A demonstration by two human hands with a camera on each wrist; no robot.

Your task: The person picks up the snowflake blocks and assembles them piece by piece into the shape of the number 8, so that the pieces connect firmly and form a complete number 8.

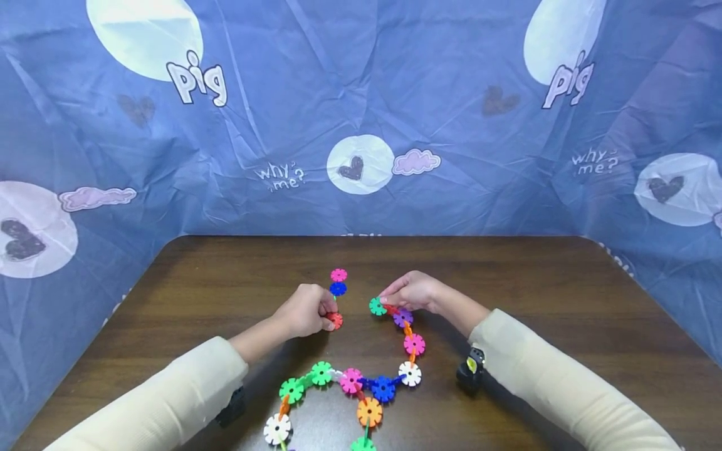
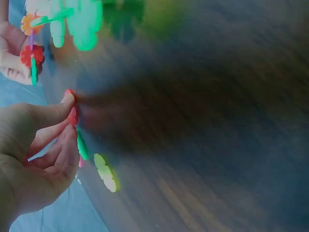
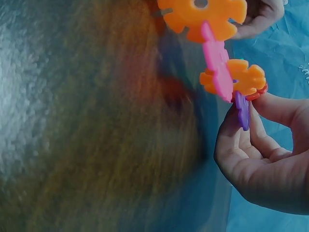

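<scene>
My left hand (image 1: 304, 311) pinches a red notched plastic disc (image 1: 336, 321) between thumb and fingers, above the table. Beyond it, in line, are a blue disc (image 1: 338, 289) and a pink disc (image 1: 339, 275); whether they join the red one is unclear. My right hand (image 1: 414, 291) pinches the far end of a long chain of interlocked discs, at a red disc (image 1: 390, 309) beside a green disc (image 1: 376, 306). A purple disc (image 3: 242, 111), an orange disc (image 3: 248, 77) and a pink disc (image 3: 218, 67) follow close by. Both hands are apart, facing each other.
The chain runs toward me past a white disc (image 1: 410, 374) and a dark blue disc (image 1: 383, 389), with branches leaving the lower edge of the head view. A brown wooden table (image 1: 479, 263) lies beneath. Blue printed cloth (image 1: 304, 81) stands behind and at both sides.
</scene>
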